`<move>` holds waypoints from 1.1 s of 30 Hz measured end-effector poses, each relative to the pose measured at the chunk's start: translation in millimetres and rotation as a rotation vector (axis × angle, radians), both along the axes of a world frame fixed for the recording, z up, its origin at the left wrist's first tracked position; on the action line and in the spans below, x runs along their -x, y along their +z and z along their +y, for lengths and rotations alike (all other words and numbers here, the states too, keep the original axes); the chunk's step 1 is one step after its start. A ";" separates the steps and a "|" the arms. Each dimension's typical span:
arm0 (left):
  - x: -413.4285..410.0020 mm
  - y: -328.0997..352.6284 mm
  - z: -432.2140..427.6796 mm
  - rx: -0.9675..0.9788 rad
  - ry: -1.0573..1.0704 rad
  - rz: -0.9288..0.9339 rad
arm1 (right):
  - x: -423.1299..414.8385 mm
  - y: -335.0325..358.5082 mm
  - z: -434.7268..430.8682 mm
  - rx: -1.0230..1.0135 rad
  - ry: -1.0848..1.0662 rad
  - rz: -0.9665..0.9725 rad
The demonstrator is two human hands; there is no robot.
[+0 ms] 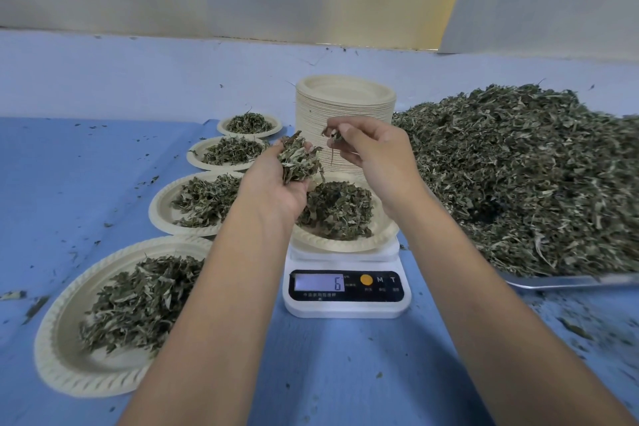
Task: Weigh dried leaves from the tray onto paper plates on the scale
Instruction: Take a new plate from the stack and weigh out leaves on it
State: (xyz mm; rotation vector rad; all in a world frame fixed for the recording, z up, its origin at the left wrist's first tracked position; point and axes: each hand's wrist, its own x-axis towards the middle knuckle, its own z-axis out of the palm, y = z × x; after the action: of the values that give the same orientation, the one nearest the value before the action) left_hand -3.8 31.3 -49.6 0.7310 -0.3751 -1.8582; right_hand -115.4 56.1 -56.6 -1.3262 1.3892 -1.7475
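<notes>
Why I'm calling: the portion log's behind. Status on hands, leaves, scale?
Left hand cups a clump of dried leaves over the paper plate. Right hand pinches a few more. Plate on scale, heaped; display shows 6. Nothing in the way.

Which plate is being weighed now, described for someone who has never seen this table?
Find the metal tray heaped with dried leaves at right. Just left of it stands the white scale, and the plate lies on top. The four other filled plates lie on the blue cloth.
</notes>
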 end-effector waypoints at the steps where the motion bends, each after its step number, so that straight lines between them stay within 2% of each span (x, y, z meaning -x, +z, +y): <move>1: -0.2 -0.1 0.0 0.000 -0.005 0.001 | 0.2 -0.8 -0.3 0.009 -0.002 0.016; 8: -0.2 -1.3 -1.7 0.000 -0.004 -0.004 | 2.9 -2.5 -1.1 0.007 -0.021 0.037; 13: -0.5 -1.1 -0.7 -0.006 -0.001 -0.030 | 5.1 -1.7 4.1 -0.066 0.027 0.122; 21: -1.8 -1.8 -3.5 0.014 -0.011 -0.030 | 4.7 -0.4 4.6 -0.072 0.012 0.040; 27: 2.5 -2.3 -3.9 0.047 -0.027 -0.111 | 2.4 -1.0 5.3 -0.042 0.087 0.143; 30: 5.1 -3.7 -5.6 0.038 -0.030 -0.091 | -0.9 -2.9 5.3 -0.032 0.156 0.149; 33: 8.0 -5.8 -5.4 0.053 -0.049 -0.095 | -1.2 -4.2 4.8 -0.035 0.133 0.226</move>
State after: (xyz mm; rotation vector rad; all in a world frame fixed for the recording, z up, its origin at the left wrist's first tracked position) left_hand -11.8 25.9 -55.4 0.7816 -0.5053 -1.8571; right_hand -114.2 60.9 -60.8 -1.5979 1.4077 -1.5178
